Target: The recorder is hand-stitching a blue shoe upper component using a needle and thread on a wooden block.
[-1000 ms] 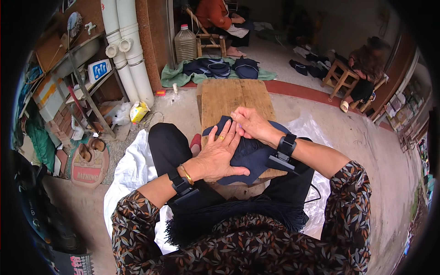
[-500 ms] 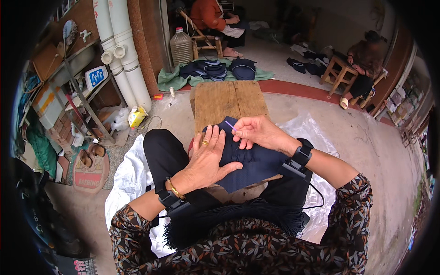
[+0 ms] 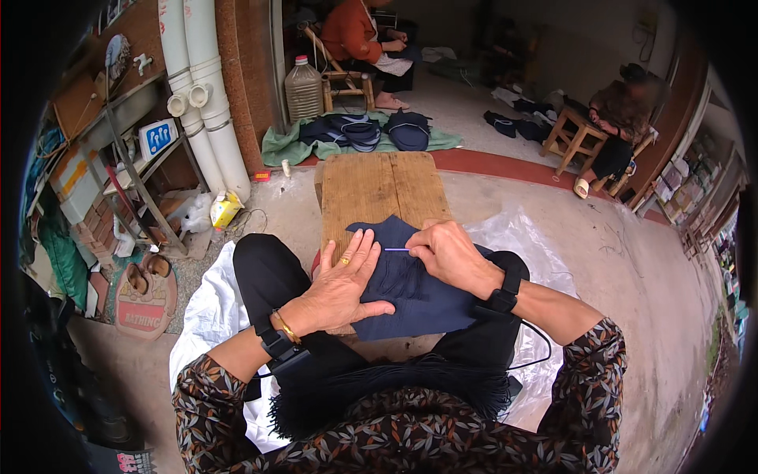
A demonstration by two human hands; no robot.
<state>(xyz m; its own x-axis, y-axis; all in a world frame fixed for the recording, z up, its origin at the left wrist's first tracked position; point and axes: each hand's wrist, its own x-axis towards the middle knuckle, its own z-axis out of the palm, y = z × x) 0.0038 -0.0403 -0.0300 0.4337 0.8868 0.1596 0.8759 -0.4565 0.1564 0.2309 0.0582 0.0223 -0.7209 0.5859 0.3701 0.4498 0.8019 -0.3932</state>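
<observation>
A dark navy piece of cloth (image 3: 418,304) lies over the near end of a wooden bench, between my knees. Loose dark threads (image 3: 401,276) trail across its middle. My left hand (image 3: 347,280) rests flat on the cloth's left part, fingers stretched out and thumb spread; a ring and a gold bangle show on it. Pinched in my right hand (image 3: 450,257) is a thin purple stick-like tool (image 3: 396,250), held level just above or against the cloth, its tip pointing left toward my left fingertips. Whether the tip touches the cloth I cannot tell.
The bare wooden bench top (image 3: 379,182) stretches ahead. Clear plastic sheeting (image 3: 525,245) lies at right, white cloth (image 3: 209,308) at left. A bundle of long black threads (image 3: 387,391) lies across my lap. Two people sit farther off, beside dark garments (image 3: 343,130) on a green sheet.
The purple tool has swung from a slant to nearly level, its tip now toward my left hand. My right hand has turned knuckles-up. The whole view has shifted slightly.
</observation>
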